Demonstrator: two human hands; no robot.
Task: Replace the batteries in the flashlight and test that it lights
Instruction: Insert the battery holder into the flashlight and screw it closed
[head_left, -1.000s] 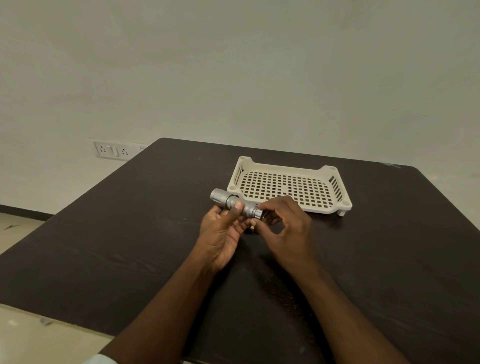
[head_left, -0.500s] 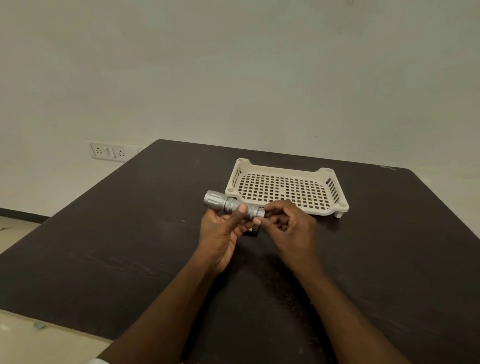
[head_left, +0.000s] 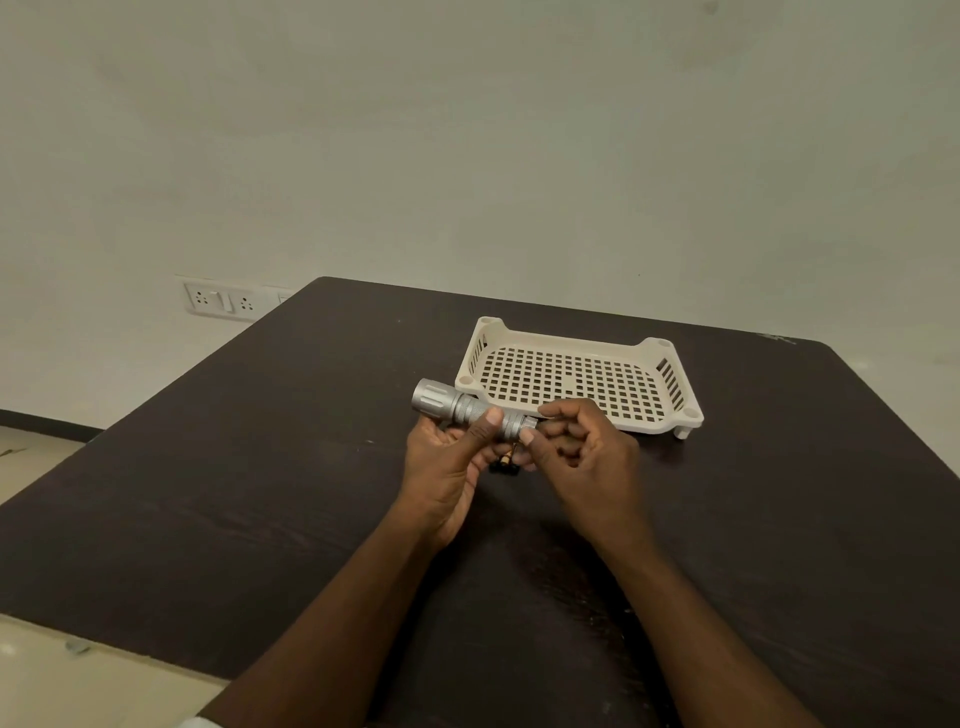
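head view: flashlight (head_left: 467, 410) is gripped by the left hand (head_left: 449, 467), its tail cap (head_left: 527, 422) pinched by the right hand (head_left: 582, 452); probably mid-swap, light test not yet done.

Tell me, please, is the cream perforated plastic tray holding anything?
Empty: the cream perforated plastic tray shows only its bare slotted floor.

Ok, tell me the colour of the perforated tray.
Cream-white tray, clearest in the head view.
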